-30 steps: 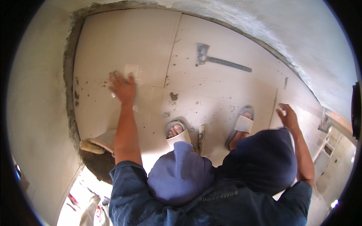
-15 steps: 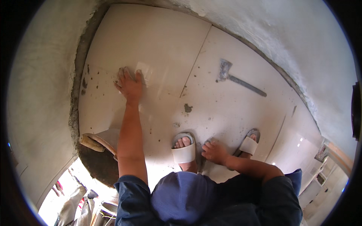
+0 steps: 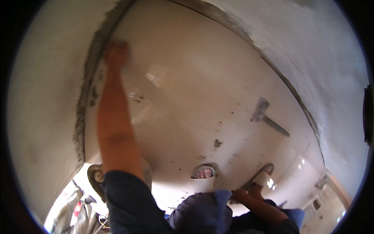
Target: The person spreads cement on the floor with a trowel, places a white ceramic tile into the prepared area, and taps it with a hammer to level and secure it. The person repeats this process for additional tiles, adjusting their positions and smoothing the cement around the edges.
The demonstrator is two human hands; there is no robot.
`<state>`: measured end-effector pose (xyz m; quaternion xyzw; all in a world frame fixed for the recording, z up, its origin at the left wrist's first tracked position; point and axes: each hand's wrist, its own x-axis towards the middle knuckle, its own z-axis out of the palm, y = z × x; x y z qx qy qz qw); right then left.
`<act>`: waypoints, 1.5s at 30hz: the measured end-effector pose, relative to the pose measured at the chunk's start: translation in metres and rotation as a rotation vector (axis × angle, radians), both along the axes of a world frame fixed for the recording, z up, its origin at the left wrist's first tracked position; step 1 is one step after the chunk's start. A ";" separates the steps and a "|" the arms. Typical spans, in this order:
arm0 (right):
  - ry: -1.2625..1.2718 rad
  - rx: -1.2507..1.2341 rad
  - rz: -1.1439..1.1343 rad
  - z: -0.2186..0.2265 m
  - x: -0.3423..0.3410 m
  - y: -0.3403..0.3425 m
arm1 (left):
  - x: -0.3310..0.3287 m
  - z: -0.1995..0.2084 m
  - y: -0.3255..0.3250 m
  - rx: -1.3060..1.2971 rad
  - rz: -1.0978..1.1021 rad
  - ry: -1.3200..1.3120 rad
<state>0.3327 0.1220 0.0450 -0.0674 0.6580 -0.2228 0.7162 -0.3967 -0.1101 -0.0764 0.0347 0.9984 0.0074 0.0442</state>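
Note:
I crouch on a large glossy cream floor tile (image 3: 194,97). My left hand (image 3: 116,54) is stretched far out to the tile's far left corner, next to the rough grey mortar strip (image 3: 87,97) along its edge. It lies on the tile, blurred by motion, and I see nothing in it. My right hand (image 3: 240,194) is low by my right knee, close to my right sandal (image 3: 263,177); its fingers are too small to read. My left sandal (image 3: 202,181) stands on the tile in front of me.
A grey hammer-like tool (image 3: 267,117) lies on the tile to the right. Dark mortar spots (image 3: 217,143) dot the tile. A round pan (image 3: 95,175) sits at my lower left. Bare grey screed (image 3: 311,58) borders the tile at the right.
My left hand has slid further out to the tile's far left corner. My right hand has come back from the right side to my knee. The view has tilted forward.

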 end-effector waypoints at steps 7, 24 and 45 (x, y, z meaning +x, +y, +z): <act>-0.029 -0.035 -0.014 -0.011 0.035 -0.021 | -0.029 -0.011 -0.001 0.154 0.042 0.065; 0.708 0.412 -0.527 0.134 -0.209 0.153 | 0.044 -0.008 0.046 -0.152 0.001 0.068; 0.946 0.405 -1.132 0.031 -0.320 0.087 | 0.158 0.019 0.053 -0.113 -0.183 0.049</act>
